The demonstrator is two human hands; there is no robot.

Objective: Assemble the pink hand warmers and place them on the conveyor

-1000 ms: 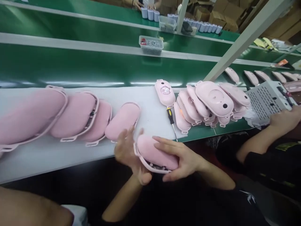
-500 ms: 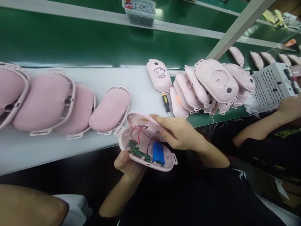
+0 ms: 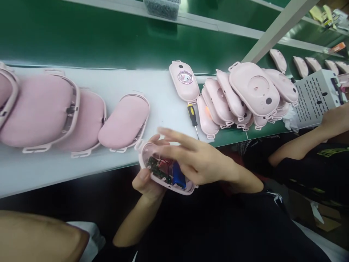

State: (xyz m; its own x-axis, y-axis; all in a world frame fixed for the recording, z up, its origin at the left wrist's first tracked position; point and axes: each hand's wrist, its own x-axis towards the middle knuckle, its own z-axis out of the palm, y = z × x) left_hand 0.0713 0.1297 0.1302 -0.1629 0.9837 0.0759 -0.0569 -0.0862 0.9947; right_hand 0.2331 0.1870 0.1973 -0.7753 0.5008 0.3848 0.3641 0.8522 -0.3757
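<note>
My left hand [image 3: 150, 187] is closed on the near left edge of an open pink plastic casing [image 3: 174, 188], thumb on the rim. Inside lie a green circuit board [image 3: 155, 168], a blue cylindrical battery [image 3: 178, 176] and thin red wires [image 3: 164, 162]. Over the casing reaches my right hand [image 3: 197, 156], its fingers stretched and apart, slightly blurred. It covers the far side of the casing, so I cannot tell whether its fingertips touch anything there. A yellow-and-black screwdriver [image 3: 192, 115] lies on the bench beyond my right hand.
Pink padded casing halves [image 3: 125, 122] line the bench [image 3: 160, 87] to the left. On the right are stacked pink shells [image 3: 253, 89], a grey vented box [image 3: 313, 96] and another person's arm [image 3: 302, 143]. A slanted post [image 3: 278, 31] rises behind. A bin of small metal parts [image 3: 163, 9] stands above.
My right hand was lifting a pink inner piece above the casing; now its fingers are spread over the casing and that piece is not clearly visible. My left hand keeps its hold.
</note>
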